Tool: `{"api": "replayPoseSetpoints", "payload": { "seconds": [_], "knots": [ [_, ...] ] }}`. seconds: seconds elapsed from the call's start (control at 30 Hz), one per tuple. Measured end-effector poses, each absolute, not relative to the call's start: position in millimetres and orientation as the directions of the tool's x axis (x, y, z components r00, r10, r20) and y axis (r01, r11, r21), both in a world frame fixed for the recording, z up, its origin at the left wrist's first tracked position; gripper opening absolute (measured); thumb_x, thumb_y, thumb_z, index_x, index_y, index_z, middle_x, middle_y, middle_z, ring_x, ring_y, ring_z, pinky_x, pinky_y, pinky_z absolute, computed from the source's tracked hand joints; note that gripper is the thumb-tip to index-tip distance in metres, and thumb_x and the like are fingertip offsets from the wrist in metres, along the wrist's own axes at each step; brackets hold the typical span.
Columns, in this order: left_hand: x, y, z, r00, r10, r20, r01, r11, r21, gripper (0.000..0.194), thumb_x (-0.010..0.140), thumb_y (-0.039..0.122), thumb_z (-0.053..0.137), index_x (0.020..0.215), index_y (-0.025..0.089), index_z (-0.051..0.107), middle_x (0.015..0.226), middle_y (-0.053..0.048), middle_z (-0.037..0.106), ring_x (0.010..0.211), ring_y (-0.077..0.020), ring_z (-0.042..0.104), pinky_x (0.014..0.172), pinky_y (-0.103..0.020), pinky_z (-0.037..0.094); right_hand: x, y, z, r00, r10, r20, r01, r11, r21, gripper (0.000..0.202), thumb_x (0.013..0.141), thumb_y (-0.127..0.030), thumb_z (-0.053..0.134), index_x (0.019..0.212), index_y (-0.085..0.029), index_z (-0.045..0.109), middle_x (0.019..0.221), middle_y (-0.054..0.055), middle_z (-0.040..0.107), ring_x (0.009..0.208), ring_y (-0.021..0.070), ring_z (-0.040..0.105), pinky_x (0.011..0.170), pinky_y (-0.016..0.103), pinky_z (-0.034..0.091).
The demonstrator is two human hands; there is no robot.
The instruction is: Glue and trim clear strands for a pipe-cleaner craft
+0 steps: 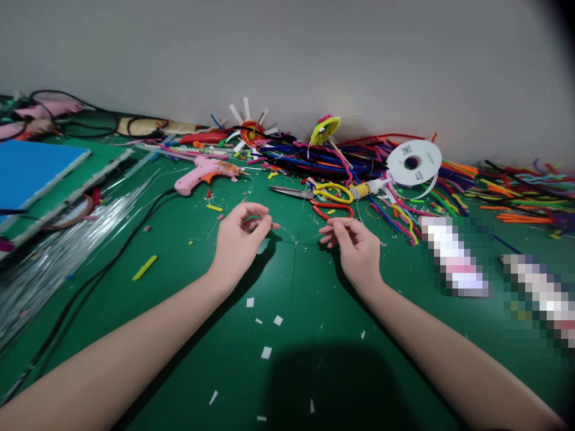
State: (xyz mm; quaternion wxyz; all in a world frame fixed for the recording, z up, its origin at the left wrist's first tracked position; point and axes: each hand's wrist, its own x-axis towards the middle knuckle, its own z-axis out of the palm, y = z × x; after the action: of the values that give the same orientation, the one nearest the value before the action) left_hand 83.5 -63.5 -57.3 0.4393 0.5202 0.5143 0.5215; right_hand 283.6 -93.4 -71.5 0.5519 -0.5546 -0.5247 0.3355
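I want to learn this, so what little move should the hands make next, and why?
I'd ease the left hand and right hand slightly apart. The thin strands seem to run between their pinched fingers and dip in the middle, so a gentle pull might straighten them.

Plain grey wall [287, 54] behind.

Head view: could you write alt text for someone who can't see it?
A person's left hand and right hand, fingers pinched, seem to hold thin strands above a green table. Beyond lie a pink glue gun, scissors, a white spool and colourful craft stems; white scraps lie nearer.
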Motion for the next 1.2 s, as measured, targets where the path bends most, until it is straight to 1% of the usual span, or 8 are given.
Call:
{"api": "replayPoseSetpoints", "payload": {
  "seconds": [0.4, 0.5, 0.7, 0.9, 1.1, 1.2],
  "knots": [
    [82.8, -62.4, -60.5, -0.063, 0.994, 0.089, 0.057, -0.085, 0.995, 0.009, 0.081, 0.021, 0.064, 0.087, 0.018, 0.058, 0.077, 0.002, 0.063, 0.071, -0.0151, 0.07, 0.07, -0.028, 0.052, 283.0, -93.7, -70.7, 0.225, 0.952, 0.206, 0.208, 0.159, -0.965, 0.021, 0.091, -0.035, 0.055, 0.091, -0.017, 0.065, 0.08, 0.005, 0.072, 0.062, 0.0118, 0.065, 0.053, 0.026, 0.051],
    [82.2, -62.5, -61.5, -0.041, 0.991, 0.127, 0.073, -0.124, 0.99, 0.009, 0.082, 0.022, 0.063, 0.087, 0.018, 0.058, 0.075, 0.001, 0.063, 0.073, -0.0157, 0.07, 0.07, -0.028, 0.052, 283.5, -93.4, -71.7, 0.224, 0.952, 0.211, 0.211, 0.164, -0.964, 0.021, 0.091, -0.036, 0.055, 0.091, -0.017, 0.065, 0.082, 0.006, 0.072, 0.062, 0.0119, 0.065, 0.053, 0.026, 0.05],
    [82.5, -63.3, -59.7, 0.033, 0.974, 0.225, 0.141, -0.227, 0.964, 0.006, 0.083, 0.023, 0.062, 0.084, 0.018, 0.058, 0.077, -0.001, 0.066, 0.073, -0.0145, 0.068, 0.074, -0.029, 0.054, 283.0, -94.1, -70.8, 0.198, 0.952, 0.236, 0.211, 0.193, -0.958, 0.019, 0.091, -0.035, 0.055, 0.091, -0.018, 0.065, 0.08, 0.005, 0.072, 0.062, 0.0123, 0.066, 0.052, 0.026, 0.05],
    [82.9, -63.2, -62.1, 0.042, 0.96, 0.279, 0.182, -0.281, 0.942, 0.005, 0.084, 0.023, 0.061, 0.086, 0.018, 0.059, 0.082, -0.002, 0.068, 0.079, -0.0147, 0.067, 0.075, -0.029, 0.053, 281.6, -95.2, -69.3, 0.171, 0.953, 0.252, 0.217, 0.213, -0.953, 0.018, 0.091, -0.034, 0.056, 0.093, -0.019, 0.065, 0.082, 0.004, 0.073, 0.064, 0.0119, 0.067, 0.053, 0.025, 0.052],
    [83.9, -64.3, -61.8, 0.079, 0.96, 0.27, 0.154, -0.28, 0.948, 0.009, 0.086, 0.025, 0.061, 0.091, 0.018, 0.059, 0.083, -0.002, 0.069, 0.08, -0.0147, 0.069, 0.075, -0.027, 0.054, 281.7, -95.1, -69.5, 0.151, 0.961, 0.233, 0.211, 0.199, -0.957, 0.019, 0.09, -0.036, 0.058, 0.094, -0.019, 0.065, 0.084, 0.004, 0.073, 0.068, 0.013, 0.069, 0.056, 0.025, 0.054],
    [84.2, -64.4, -60.7, 0.081, 0.963, 0.255, 0.127, -0.264, 0.956, 0.013, 0.085, 0.027, 0.064, 0.094, 0.018, 0.06, 0.088, -0.003, 0.069, 0.082, -0.0155, 0.07, 0.079, -0.029, 0.055, 281.6, -96.0, -68.8, 0.144, 0.963, 0.227, 0.215, 0.194, -0.957, 0.019, 0.088, -0.037, 0.059, 0.095, -0.02, 0.065, 0.086, 0.004, 0.073, 0.069, 0.0136, 0.069, 0.058, 0.026, 0.055]
  ]
}}
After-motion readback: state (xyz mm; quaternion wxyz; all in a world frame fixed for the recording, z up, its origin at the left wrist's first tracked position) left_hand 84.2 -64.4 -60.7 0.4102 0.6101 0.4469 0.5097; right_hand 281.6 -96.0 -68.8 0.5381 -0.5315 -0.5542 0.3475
